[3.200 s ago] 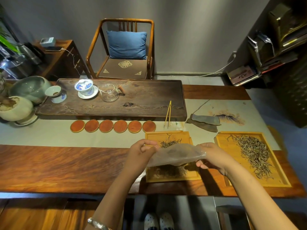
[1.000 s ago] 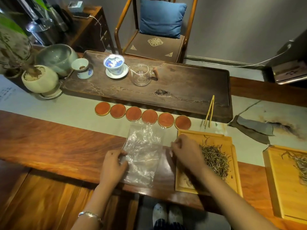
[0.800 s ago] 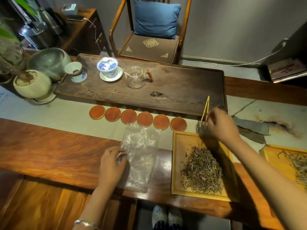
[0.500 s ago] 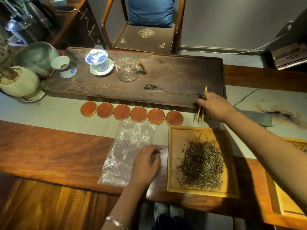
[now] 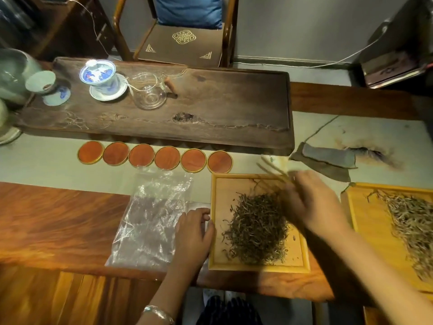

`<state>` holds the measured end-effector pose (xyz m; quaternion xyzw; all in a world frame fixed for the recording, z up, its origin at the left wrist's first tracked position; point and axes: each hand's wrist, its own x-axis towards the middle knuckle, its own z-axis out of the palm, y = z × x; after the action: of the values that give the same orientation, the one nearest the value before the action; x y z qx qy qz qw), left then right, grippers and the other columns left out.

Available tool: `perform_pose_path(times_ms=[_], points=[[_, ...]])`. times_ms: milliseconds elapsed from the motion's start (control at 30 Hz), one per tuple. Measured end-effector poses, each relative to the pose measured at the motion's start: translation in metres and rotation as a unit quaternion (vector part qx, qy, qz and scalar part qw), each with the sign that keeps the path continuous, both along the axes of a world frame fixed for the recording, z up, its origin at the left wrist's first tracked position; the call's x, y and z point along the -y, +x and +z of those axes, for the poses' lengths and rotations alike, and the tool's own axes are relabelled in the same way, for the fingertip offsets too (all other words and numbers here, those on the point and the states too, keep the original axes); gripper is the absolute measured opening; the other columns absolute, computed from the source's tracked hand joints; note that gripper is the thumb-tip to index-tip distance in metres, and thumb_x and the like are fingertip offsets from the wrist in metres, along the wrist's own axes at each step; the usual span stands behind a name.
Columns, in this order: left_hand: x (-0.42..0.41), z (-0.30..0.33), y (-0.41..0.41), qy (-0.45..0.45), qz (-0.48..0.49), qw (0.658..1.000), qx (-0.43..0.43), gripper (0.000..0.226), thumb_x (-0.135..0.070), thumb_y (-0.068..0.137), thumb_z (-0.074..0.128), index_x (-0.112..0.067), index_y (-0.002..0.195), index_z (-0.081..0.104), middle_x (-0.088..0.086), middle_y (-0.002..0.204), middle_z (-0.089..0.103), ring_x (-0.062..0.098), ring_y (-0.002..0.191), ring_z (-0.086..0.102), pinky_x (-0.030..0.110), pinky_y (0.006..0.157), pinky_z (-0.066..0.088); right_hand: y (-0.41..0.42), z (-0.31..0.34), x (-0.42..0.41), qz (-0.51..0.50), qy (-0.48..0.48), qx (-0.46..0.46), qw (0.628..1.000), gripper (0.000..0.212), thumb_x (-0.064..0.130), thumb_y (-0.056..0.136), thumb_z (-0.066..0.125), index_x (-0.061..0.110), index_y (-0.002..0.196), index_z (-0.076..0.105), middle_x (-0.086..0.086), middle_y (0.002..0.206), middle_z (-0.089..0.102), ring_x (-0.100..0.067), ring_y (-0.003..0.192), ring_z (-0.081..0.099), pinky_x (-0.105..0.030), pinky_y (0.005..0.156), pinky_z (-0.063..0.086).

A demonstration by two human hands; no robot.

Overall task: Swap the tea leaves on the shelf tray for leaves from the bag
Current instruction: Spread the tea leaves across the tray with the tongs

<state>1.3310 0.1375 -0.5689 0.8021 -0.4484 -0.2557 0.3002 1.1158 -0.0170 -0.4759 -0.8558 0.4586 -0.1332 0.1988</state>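
1. Step in hand, as I read it: tidy the dark tea leaves (image 5: pixel 256 228) in the middle bamboo tray (image 5: pixel 257 268) w/ the bamboo tongs (image 5: pixel 273 170). Right hand (image 5: pixel 314 202) is blurred over the tray's far right corner; its grip looks clenched round the tongs, tips pointing away-left.
2. Left hand (image 5: pixel 193 231) lies flat, fingers relaxed, on the near right edge of the clear plastic bag (image 5: pixel 152 219), just beside the tray. Bag looks flat, prob. emptied.
3. To do it well: keep the left palm pinning the bag so it doesn't slide; work the tongs low and slow, sweep stray leaves inward from the rim, don't flick any over the low wall.
4. Second tray (image 5: pixel 365 219) to the right holds paler leaves (image 5: pixel 412 221); keep the two lots apart.
5. Surface: long wood desk (image 5: pixel 58 219) w/ pale runner (image 5: pixel 46 165); six round coasters (image 5: pixel 154 157) in a row; dark carved tea board (image 5: pixel 210 109) w/ gaiwan (image 5: pixel 100 76) and glass pitcher (image 5: pixel 150 92); folded grey cloth (image 5: pixel 328 158).
6. Room: dim, grey wall, wooden chair (image 5: pixel 178 43) w/ blue cushion (image 5: pixel 189 10) beyond.
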Motion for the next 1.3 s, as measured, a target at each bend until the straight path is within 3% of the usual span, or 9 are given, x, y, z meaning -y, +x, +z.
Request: perform_pose_path(times_ms=[67, 200, 333, 467, 600, 733, 1000, 1167, 1300], points=[[-0.002, -0.004, -0.003, -0.015, 0.007, 1.000, 0.008, 0.011, -0.032, 0.085, 0.048, -0.037, 0.094, 0.051, -0.017, 0.084, 0.050, 0.013, 0.084, 0.047, 0.043, 0.077, 0.044, -0.018, -0.011, -0.042, -0.043, 0.049, 0.005, 0.998, 0.026, 0.030, 0.092, 0.050, 0.020, 0.116, 0.056, 0.007, 0.088, 0.053, -0.016, 0.072, 0.059, -0.034, 0.056, 0.050], [-0.003, -0.008, -0.008, -0.058, 0.017, 0.998, 0.036, 0.021, -0.032, 0.084, 0.046, -0.048, 0.088, 0.033, -0.024, 0.076, 0.040, 0.010, 0.074, 0.038, 0.034, 0.070, 0.034, -0.030, -0.031, -0.095, -0.097, 0.069, -0.007, 0.993, 0.025, 0.025, 0.091, 0.054, 0.021, 0.116, 0.058, 0.016, 0.083, 0.047, -0.016, 0.068, 0.064, -0.021, 0.049, 0.040], [-0.003, -0.016, -0.009, -0.068, 0.024, 0.995, 0.069, 0.026, -0.029, 0.085, 0.047, -0.046, 0.087, 0.028, -0.026, 0.074, 0.035, 0.006, 0.072, 0.030, 0.034, 0.071, 0.032, -0.023, -0.038, -0.118, -0.103, 0.044, 0.005, 0.994, 0.032, 0.022, 0.089, 0.057, 0.019, 0.121, 0.060, 0.003, 0.089, 0.063, -0.022, 0.063, 0.066, -0.024, 0.044, 0.041], [-0.004, -0.021, -0.009, -0.088, 0.027, 0.993, 0.081, 0.032, -0.027, 0.084, 0.050, -0.046, 0.086, 0.025, -0.024, 0.073, 0.033, 0.002, 0.072, 0.026, 0.035, 0.073, 0.036, -0.013, -0.045, -0.134, -0.084, -0.005, -0.013, 0.996, 0.036, 0.021, 0.088, 0.057, 0.015, 0.123, 0.061, -0.002, 0.089, 0.063, -0.022, 0.057, 0.064, -0.031, 0.036, 0.047], [-0.005, -0.028, -0.009, -0.081, 0.041, 0.993, 0.075, 0.019, -0.029, 0.085, 0.050, -0.034, 0.079, 0.033, -0.013, 0.075, 0.037, 0.006, 0.074, 0.029, 0.044, 0.080, 0.043, -0.006, -0.051, -0.144, -0.095, -0.032, -0.057, 0.993, 0.037, 0.021, 0.088, 0.059, 0.014, 0.124, 0.060, -0.004, 0.088, 0.062, -0.025, 0.054, 0.063, -0.029, 0.036, 0.044], [-0.005, -0.033, -0.009, -0.070, 0.041, 0.993, 0.084, 0.011, -0.031, 0.084, 0.049, -0.026, 0.078, 0.042, -0.011, 0.076, 0.043, 0.008, 0.074, 0.032, 0.043, 0.083, 0.043, 0.000, -0.054, -0.149, -0.090, -0.044, -0.057, 0.993, 0.036, 0.019, 0.090, 0.058, 0.012, 0.125, 0.059, -0.004, 0.090, 0.062, -0.021, 0.054, 0.061, -0.028, 0.037, 0.044], [-0.003, -0.033, -0.009, -0.068, 0.040, 0.993, 0.084, 0.011, -0.031, 0.085, 0.047, -0.022, 0.085, 0.053, -0.009, 0.077, 0.049, 0.010, 0.076, 0.037, 0.045, 0.090, 0.042, 0.007, -0.058, -0.163, -0.090, -0.082, -0.049, 0.991, 0.033, 0.020, 0.089, 0.060, 0.012, 0.121, 0.064, -0.005, 0.093, 0.066, -0.022, 0.054, 0.063, -0.031, 0.035, 0.046], [-0.003, -0.031, -0.010, -0.068, 0.036, 0.994, 0.081, 0.018, -0.033, 0.085, 0.046, -0.023, 0.093, 0.059, -0.009, 0.078, 0.051, 0.012, 0.079, 0.044, 0.042, 0.096, 0.039, 0.010, -0.071, -0.175, -0.082, -0.108, -0.072, 0.988, 0.033, 0.023, 0.092, 0.050, 0.012, 0.119, 0.065, -0.005, 0.089, 0.066, -0.026, 0.049, 0.059, -0.032, 0.033, 0.044], [-0.003, -0.030, -0.010, -0.066, 0.034, 0.995, 0.073, 0.018, -0.033, 0.086, 0.045, -0.022, 0.092, 0.058, -0.008, 0.077, 0.052, 0.014, 0.079, 0.046, 0.043, 0.095, 0.040, 0.020, -0.072, -0.172, -0.076, -0.133, -0.087, 0.984, 0.034, 0.024, 0.093, 0.047, 0.010, 0.117, 0.066, -0.003, 0.080, 0.063, -0.018, 0.045, 0.053, -0.027, 0.034, 0.040]])
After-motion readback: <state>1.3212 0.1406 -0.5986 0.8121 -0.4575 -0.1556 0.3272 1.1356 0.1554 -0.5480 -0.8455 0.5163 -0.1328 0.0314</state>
